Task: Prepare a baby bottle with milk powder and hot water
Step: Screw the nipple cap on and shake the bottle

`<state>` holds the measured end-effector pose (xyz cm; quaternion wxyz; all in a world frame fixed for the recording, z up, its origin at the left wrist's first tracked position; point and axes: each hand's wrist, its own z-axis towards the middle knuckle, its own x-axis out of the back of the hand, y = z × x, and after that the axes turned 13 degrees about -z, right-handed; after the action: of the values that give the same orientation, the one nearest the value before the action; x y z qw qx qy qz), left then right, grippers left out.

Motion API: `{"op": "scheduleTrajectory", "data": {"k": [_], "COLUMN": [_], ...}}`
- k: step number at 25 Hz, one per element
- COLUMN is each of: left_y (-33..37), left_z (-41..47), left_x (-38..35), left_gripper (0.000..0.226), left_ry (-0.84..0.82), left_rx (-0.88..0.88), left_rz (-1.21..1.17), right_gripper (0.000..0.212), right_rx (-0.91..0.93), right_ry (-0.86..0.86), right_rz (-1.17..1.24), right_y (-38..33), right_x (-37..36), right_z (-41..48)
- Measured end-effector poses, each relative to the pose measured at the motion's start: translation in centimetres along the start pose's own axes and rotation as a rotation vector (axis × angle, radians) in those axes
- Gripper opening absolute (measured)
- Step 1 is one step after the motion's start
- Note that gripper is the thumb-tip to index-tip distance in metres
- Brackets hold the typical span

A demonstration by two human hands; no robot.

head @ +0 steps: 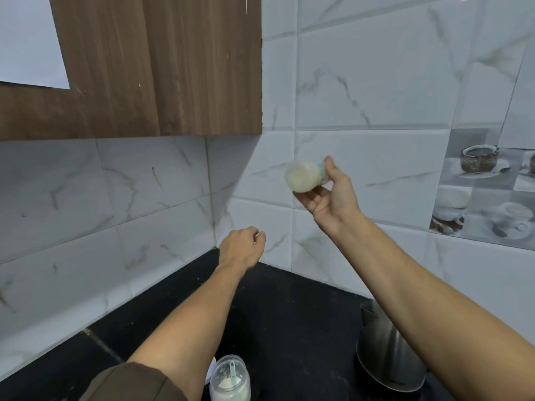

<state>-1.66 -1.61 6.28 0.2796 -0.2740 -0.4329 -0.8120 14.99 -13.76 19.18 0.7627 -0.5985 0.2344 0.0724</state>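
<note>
My right hand [328, 195] is raised in front of the tiled wall and grips the baby bottle [304, 175], which lies on its side, blurred, with milky liquid inside. My left hand [241, 246] hovers lower and to the left above the black counter, fingers loosely curled with nothing in them. At the bottom edge stands an open clear jar of milk powder [230, 379] with a pale green scoop in it. A steel kettle [386, 351] sits on the counter under my right forearm.
A black countertop [278, 308] runs into a corner of white marble-look tiles. A brown wooden wall cabinet [150, 68] hangs above at the left. Tiles with printed cups are at the right.
</note>
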Motion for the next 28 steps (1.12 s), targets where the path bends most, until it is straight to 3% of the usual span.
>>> {"op": "scheduleTrajectory", "data": {"k": [4,5,8,9,13,16,18,22,23,26,28], "left_y": [0.5,0.5,0.3,0.4,0.5,0.4,0.5,1.1,1.1,0.5,0.1], "left_z": [-0.1,-0.2,-0.2,-0.2,-0.2,-0.2,-0.2,-0.3,-0.4,-0.4,-0.4], "left_x": [-0.3,-0.3,-0.6,-0.5,-0.3,-0.3,0.0,0.4,0.4,0.3,0.3], "left_gripper": [0.04,0.041,0.044,0.044,0.043,0.043,0.043,0.037,0.039,0.044,0.044], "left_ry": [-0.021,-0.021,-0.015,-0.018,-0.01,-0.007,-0.001,-0.007,-0.003,0.006,0.006], "left_rx": [-0.006,-0.011,-0.02,-0.016,-0.027,-0.015,-0.009,0.002,-0.007,-0.024,-0.013], "left_rz": [0.032,0.027,0.003,0.001,0.02,0.009,0.009,0.017,0.011,-0.007,-0.001], "right_gripper": [0.055,0.056,0.057,0.057,0.051,0.054,0.054,0.061,0.066,0.069,0.071], "right_rx": [0.095,0.096,0.005,-0.016,0.088,0.067,0.033,0.099,0.124,0.183,0.244], "right_ry": [-0.392,-0.382,-0.096,-0.09,-0.332,-0.149,-0.153,-0.449,-0.427,-0.058,0.031], "right_rz": [-0.453,-0.41,-0.114,-0.102,-0.427,-0.183,-0.116,-0.508,-0.478,-0.124,-0.056], "right_y": [0.7,0.5,-0.2,-0.2,0.3,-0.4,-0.4,0.4,0.4,-0.4,-0.3], "right_x": [0.4,0.3,0.1,0.1,0.1,-0.2,-0.4,-0.6,-0.6,-0.9,-0.7], "right_z": [-2.0,-1.8,-0.5,-0.4,-1.9,-0.7,-0.6,-1.9,-1.8,-0.6,-0.5]}}
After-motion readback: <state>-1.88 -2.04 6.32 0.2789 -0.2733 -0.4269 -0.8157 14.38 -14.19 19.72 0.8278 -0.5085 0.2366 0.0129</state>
